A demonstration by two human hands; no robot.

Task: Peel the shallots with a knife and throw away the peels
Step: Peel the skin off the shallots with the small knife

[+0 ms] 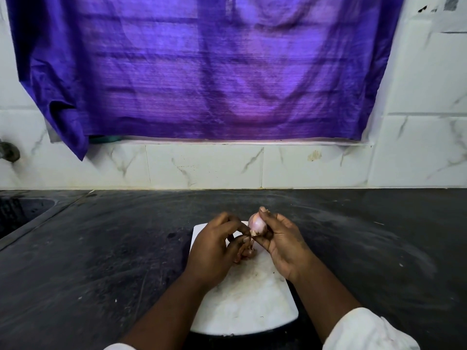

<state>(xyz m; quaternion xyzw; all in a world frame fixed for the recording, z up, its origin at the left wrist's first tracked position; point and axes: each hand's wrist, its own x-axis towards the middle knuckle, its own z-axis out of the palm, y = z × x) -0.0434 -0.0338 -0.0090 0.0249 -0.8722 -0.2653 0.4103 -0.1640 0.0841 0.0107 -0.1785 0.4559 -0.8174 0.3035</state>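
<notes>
A pale pink shallot (256, 223) is held upright in my right hand (280, 242), thumb on its tip and fingers behind it, above the far end of a white cutting board (250, 299). My left hand (217, 248) is beside it, thumb and forefinger pinched on a bit of skin at the shallot's root end (253, 233), with peel bits curled under its fingers. No knife is visible in either hand or on the board.
The board lies on a dark stone counter (101, 261). A sink (20, 213) is at the far left, with a tap (10, 152) on the tiled wall. A purple cloth (202, 72) hangs over the window behind.
</notes>
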